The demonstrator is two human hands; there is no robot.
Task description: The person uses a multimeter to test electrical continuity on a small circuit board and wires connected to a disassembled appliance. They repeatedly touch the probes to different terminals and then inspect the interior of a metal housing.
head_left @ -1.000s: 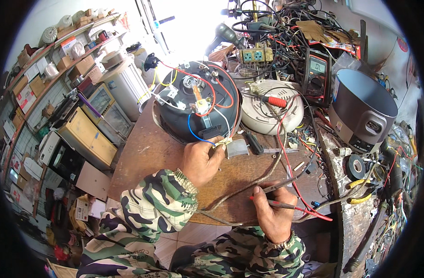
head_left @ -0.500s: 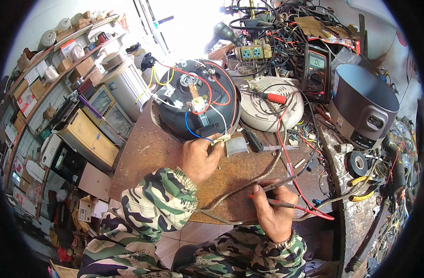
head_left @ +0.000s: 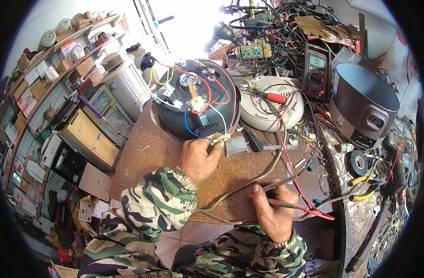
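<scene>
Between thumb and fingers, my left hand [head_left: 200, 160] pinches a small pale wire connector [head_left: 225, 137] at the near edge of a black round appliance base [head_left: 172, 113]. Blue, white and red wires run from that connector to parts on the upturned base. In my right hand [head_left: 274, 211] are two multimeter probes, one with a red lead [head_left: 281, 203] and one dark probe [head_left: 279, 183], their tips pointing left. That hand hovers over the front of the wooden table [head_left: 142, 160]. The multimeter [head_left: 316, 69] stands upright at the back right.
A cream round cover [head_left: 272, 113] with a red-handled screwdriver [head_left: 273, 97] on it sits right of the base. Farther right are a grey cooker shell [head_left: 364, 104] and black tape roll [head_left: 358, 163]. A brown cord [head_left: 249, 183] crosses the table; tangled cables [head_left: 286, 41] pile up behind.
</scene>
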